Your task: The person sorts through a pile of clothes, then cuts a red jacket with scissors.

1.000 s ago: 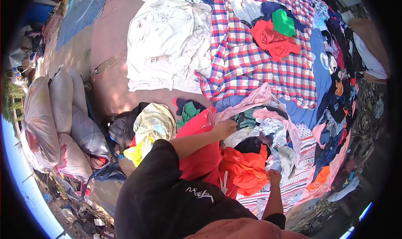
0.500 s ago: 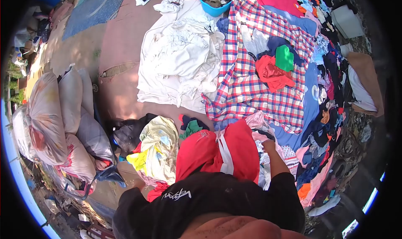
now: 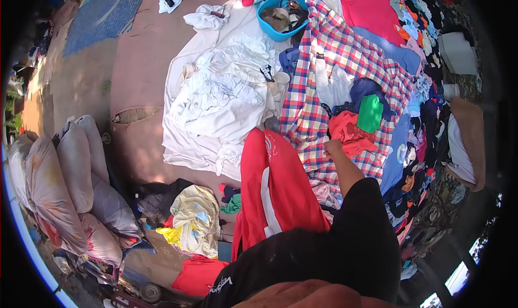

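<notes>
My right hand (image 3: pixel 333 148) is stretched forward over the red-and-blue checkered cloth (image 3: pixel 302 100). Its fingers look curled in, with nothing visible in them. Just beyond it lies a crumpled red garment (image 3: pixel 352 132), its lower edge close to my knuckles. A green cloth piece (image 3: pixel 369 114), a dark blue garment (image 3: pixel 372 89) and a grey-white garment (image 3: pixel 333 87) are bunched beside it. My left hand is out of sight. My leg in red trousers (image 3: pixel 291 200) with a white stripe reaches forward to the edge of the white clothes pile (image 3: pixel 221 103).
A blue basin (image 3: pixel 270 32) with odds and ends stands at the back. Stuffed sacks (image 3: pixel 75 168) lean together on the left. A cream garment (image 3: pixel 197 221) and a red cloth (image 3: pixel 197 275) lie beside my leg. Mixed clothes (image 3: pixel 418 130) form a long heap on the right.
My right hand has moved from the clothes beside my leg forward to the red garment. My body has turned, and a leg now extends toward the white pile. The left arm has left view.
</notes>
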Demonstrator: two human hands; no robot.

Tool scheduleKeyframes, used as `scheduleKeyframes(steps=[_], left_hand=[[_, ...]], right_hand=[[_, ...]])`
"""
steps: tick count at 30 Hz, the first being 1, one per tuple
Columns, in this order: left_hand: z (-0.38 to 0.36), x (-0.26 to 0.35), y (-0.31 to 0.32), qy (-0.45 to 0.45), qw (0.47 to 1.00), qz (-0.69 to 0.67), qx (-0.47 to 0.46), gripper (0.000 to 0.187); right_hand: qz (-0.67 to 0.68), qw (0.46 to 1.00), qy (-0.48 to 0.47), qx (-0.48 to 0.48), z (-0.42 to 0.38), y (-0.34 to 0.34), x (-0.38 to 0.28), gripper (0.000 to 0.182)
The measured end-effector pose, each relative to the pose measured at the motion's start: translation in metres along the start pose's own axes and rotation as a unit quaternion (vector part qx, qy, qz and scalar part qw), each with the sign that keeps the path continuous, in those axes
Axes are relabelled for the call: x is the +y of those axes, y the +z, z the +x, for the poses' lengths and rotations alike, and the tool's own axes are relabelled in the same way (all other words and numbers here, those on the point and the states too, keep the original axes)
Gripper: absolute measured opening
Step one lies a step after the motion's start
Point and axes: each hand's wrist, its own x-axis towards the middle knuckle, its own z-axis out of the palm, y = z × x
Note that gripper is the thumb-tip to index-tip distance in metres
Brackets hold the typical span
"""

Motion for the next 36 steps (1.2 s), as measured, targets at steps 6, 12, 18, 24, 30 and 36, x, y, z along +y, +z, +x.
scheduleKeyframes(steps=[6, 12, 18, 24, 30, 36], left_hand=[[-0.002, 0.137, 0.035, -0.06, 0.997, 0.033, 0.046, 0.023], [-0.003, 0.216, 0.076, -0.127, 0.988, 0.067, 0.056, 0.023], [0.006, 0.258, 0.094, -0.168, 0.98, 0.09, 0.06, 0.024], [0.018, 0.27, 0.103, -0.188, 0.976, 0.092, 0.056, 0.024], [0.028, 0.261, 0.11, -0.204, 0.976, 0.061, 0.052, 0.024], [0.032, 0.251, 0.111, -0.195, 0.979, 0.034, 0.047, 0.025]], right_hand=[[0.167, 0.983, -0.058, -0.05, 0.103, 0.072, -0.26, 0.013], [0.371, 0.913, -0.111, -0.129, 0.201, 0.158, -0.436, 0.041], [0.484, 0.852, -0.111, -0.165, 0.251, 0.199, -0.535, 0.062], [0.561, 0.803, -0.075, -0.189, 0.285, 0.199, -0.55, 0.047], [0.506, 0.846, -0.063, -0.157, 0.309, 0.198, -0.56, 0.022], [0.402, 0.887, 0.04, -0.225, 0.301, 0.235, -0.549, 0.026]])
